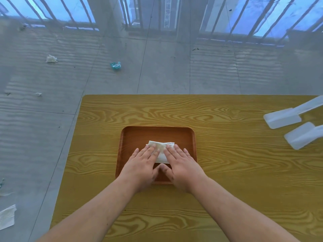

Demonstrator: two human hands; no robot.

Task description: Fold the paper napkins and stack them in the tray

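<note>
A brown wooden tray (138, 132) with rounded corners sits in the middle of the yellow wood-grain table (227, 172). Inside it lies a folded white paper napkin (161, 145), partly hidden under my fingers. My left hand (142, 162) lies flat, palm down, on the napkin's left part. My right hand (181, 164) lies flat on its right part. Both hands have their fingers spread and press down without gripping. The thumbs nearly touch over the tray's near half.
Two white plastic scoop-like objects (286, 117) lie at the table's right edge. The table's left edge (70, 151) drops to a grey tiled floor with scattered paper scraps (51, 58) and a white sheet (7, 217). Railings stand at the back.
</note>
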